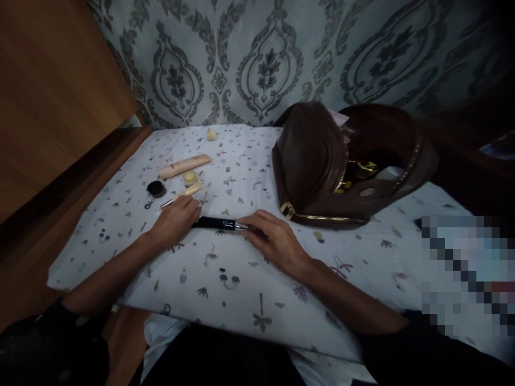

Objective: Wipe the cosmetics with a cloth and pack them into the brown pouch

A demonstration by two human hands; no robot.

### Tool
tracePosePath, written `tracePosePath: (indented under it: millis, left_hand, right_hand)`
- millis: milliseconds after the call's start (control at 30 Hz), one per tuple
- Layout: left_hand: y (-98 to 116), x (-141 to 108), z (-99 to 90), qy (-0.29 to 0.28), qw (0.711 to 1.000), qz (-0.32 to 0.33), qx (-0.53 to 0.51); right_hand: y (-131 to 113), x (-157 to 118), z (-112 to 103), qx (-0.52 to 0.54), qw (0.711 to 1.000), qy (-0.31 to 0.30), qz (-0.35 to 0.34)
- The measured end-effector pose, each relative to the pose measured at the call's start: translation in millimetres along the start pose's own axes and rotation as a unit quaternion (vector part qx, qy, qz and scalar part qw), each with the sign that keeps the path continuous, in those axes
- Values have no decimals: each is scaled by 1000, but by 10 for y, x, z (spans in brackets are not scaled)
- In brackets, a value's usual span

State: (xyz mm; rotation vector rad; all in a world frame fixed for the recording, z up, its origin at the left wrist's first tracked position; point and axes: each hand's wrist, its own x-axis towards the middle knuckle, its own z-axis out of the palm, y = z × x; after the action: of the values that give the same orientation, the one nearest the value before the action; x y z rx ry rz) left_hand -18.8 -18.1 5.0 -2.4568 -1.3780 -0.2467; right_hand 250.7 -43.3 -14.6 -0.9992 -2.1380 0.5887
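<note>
Printed white cloth (257,166), patterned backdrop (269,64) behind. Right hand (279,241): fingers (256,219) pinched on the silver end (241,226) of one black tube (215,223). Left hand (176,221): fingers closed over its opposite end. Tube: crosswise between both hands. Forearms (112,268): angled inward from either side. Beyond left hand: peach tube (185,165), black pot (156,188). Right: open brown bag (311,155).

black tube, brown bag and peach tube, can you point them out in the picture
Black tube (215,223): head view, on the middle of its dark body.
Brown bag (308,155): head view, on its outer side.
Peach tube (185,166): head view, midway along its body.
</note>
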Motion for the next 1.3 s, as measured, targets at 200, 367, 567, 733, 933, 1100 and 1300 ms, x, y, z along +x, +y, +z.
tracePosePath:
  millis: [200,367,567,733,933,1100,1300]
  left_hand:
    - [-19,94,-133,16,999,-42,-20]
    - [541,323,-239,98,984,34,-143]
    - [940,412,-56,102,974,110,-170]
    - [648,283,32,68,980,51,-179]
    - [244,85,62,20,965,-96,-245]
    - [39,-18,55,5,966,-109,-234]
    - [-124,-6,-92,59,971,-109,-205]
  right_hand:
    - [9,6,18,2,1000,-1,0]
    - [0,11,12,-14,1000,-16,5]
    - [8,15,-8,-28,999,-17,10]
    - [-15,17,-15,-26,999,-27,-8]
    - [-17,10,-18,-11,1000,-27,0]
    - [-42,8,-21,-6,1000,-22,6]
    - [-32,5,-18,5,1000,-15,13]
